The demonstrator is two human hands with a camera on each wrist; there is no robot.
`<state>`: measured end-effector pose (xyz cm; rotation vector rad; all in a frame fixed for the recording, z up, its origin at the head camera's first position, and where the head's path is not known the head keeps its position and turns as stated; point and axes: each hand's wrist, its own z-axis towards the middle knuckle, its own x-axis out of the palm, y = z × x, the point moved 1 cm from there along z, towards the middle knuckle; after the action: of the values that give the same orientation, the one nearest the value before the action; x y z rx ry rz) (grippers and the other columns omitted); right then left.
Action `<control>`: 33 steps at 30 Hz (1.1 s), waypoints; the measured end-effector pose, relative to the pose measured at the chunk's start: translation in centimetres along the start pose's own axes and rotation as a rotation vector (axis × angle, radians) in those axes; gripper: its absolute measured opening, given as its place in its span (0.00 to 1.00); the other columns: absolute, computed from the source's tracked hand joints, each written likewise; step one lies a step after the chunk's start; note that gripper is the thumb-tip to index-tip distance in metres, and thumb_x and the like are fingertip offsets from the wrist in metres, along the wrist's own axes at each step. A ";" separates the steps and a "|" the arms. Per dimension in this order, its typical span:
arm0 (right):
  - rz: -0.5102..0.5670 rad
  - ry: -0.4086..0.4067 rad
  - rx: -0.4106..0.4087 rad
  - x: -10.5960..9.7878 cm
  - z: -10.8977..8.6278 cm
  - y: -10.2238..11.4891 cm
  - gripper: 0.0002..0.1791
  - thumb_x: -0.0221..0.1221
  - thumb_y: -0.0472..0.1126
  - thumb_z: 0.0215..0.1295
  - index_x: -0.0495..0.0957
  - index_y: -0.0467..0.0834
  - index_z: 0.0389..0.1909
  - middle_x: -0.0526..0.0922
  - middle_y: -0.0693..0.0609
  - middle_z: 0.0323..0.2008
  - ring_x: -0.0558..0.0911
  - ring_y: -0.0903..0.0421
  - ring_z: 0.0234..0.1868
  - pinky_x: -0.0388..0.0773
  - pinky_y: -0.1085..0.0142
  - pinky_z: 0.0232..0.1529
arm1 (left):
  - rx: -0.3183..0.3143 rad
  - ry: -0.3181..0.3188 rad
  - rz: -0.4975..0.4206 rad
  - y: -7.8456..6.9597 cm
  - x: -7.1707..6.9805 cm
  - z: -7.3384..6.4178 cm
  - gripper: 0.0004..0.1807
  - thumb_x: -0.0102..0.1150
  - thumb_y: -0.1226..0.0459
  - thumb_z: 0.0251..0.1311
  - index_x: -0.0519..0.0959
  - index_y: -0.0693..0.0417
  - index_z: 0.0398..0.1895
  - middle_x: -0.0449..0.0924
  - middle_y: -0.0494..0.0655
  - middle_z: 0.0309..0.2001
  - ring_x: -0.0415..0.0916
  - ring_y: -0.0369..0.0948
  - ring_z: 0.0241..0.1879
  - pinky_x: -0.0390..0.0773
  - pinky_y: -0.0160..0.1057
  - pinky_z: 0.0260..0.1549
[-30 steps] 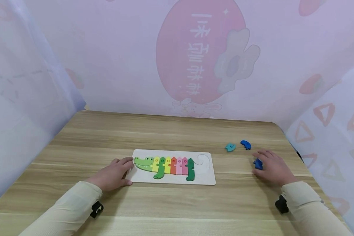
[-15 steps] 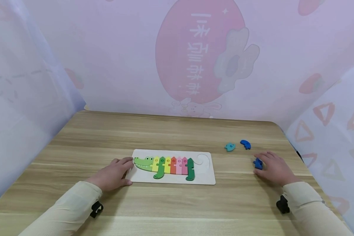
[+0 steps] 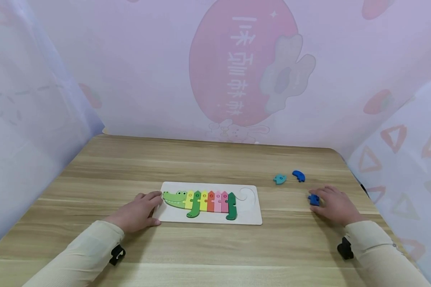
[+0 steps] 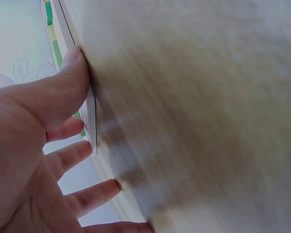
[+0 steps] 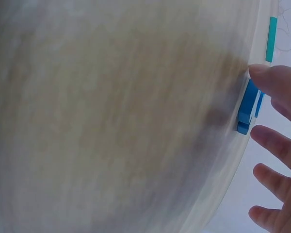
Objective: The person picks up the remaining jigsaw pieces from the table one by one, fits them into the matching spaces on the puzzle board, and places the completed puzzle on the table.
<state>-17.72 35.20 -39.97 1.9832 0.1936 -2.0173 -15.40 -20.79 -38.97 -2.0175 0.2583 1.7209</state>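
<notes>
A white puzzle board (image 3: pixel 206 218) carries a colourful crocodile of numbered pieces, with a thin curled outline at its right end. My left hand (image 3: pixel 138 211) rests at the board's left edge. In the left wrist view the thumb touches the edge of the board (image 4: pixel 89 114), and the other fingers are spread and nearly straight. My right hand (image 3: pixel 335 205) has its thumb and index finger at two sides of a small blue puzzle piece (image 3: pixel 313 200), which lies on the table. In the right wrist view this blue piece (image 5: pixel 247 104) sits between thumb and index fingertip; the remaining fingers are spread.
Beyond the right hand lie a teal puzzle piece (image 3: pixel 279 179) and a curved blue piece (image 3: pixel 299 175). The wooden table (image 3: pixel 208 255) is bordered by printed pale cloth (image 3: pixel 158 79) at the back and sides.
My right hand has shifted slightly right, so a little more of the blue puzzle piece shows. The left hand and the board stay where they were.
</notes>
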 end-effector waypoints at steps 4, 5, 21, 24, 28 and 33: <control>-0.014 -0.006 -0.019 0.1 0.0 -0.1 0.27 0.67 0.48 0.57 0.78 0.38 0.55 0.79 0.35 0.51 0.72 0.31 0.56 0.69 0.34 0.51 | 0.000 0.001 -0.002 0.0 0.0 0.0 0.24 0.68 0.55 0.55 0.74 0.56 0.51 0.64 0.62 0.66 0.66 0.62 0.57 0.75 0.57 0.50; -0.016 -0.008 -0.025 0.1 0.0 -0.1 0.26 0.67 0.48 0.57 0.78 0.38 0.54 0.79 0.35 0.51 0.73 0.31 0.55 0.69 0.35 0.51 | -0.001 0.002 -0.004 0.0 0.0 0.0 0.24 0.68 0.55 0.55 0.74 0.56 0.52 0.64 0.62 0.66 0.66 0.62 0.57 0.75 0.57 0.50; -0.021 -0.006 -0.036 0.4 0.2 -0.3 0.21 0.66 0.44 0.58 0.81 0.41 0.51 0.82 0.39 0.47 0.76 0.35 0.52 0.72 0.39 0.50 | 0.003 -0.010 0.001 0.1 0.0 0.0 0.25 0.68 0.55 0.55 0.74 0.56 0.52 0.64 0.62 0.66 0.66 0.62 0.58 0.74 0.57 0.51; -0.023 -0.004 -0.033 0.5 0.3 -0.3 0.20 0.66 0.43 0.58 0.81 0.41 0.51 0.82 0.39 0.47 0.76 0.35 0.52 0.72 0.39 0.50 | 0.005 -0.013 0.003 0.1 0.1 0.0 0.25 0.68 0.55 0.55 0.74 0.55 0.52 0.64 0.62 0.66 0.67 0.62 0.57 0.74 0.57 0.51; -0.028 -0.003 -0.027 0.4 0.3 -0.1 0.19 0.66 0.42 0.58 0.81 0.41 0.51 0.81 0.38 0.46 0.76 0.35 0.51 0.72 0.39 0.50 | 0.002 -0.010 0.004 0.1 0.0 0.0 0.24 0.68 0.55 0.55 0.74 0.55 0.52 0.64 0.62 0.66 0.67 0.61 0.57 0.74 0.57 0.51; -0.020 -0.010 -0.021 0.2 0.2 0.2 0.18 0.66 0.41 0.58 0.82 0.41 0.50 0.82 0.38 0.46 0.76 0.35 0.51 0.72 0.38 0.49 | -0.007 -0.004 0.005 0.0 0.0 0.0 0.24 0.68 0.55 0.55 0.74 0.55 0.51 0.64 0.61 0.66 0.67 0.61 0.57 0.75 0.57 0.51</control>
<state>-17.86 34.95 -40.11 1.9651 0.2329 -2.0291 -15.36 -20.78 -39.00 -2.0202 0.2565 1.7309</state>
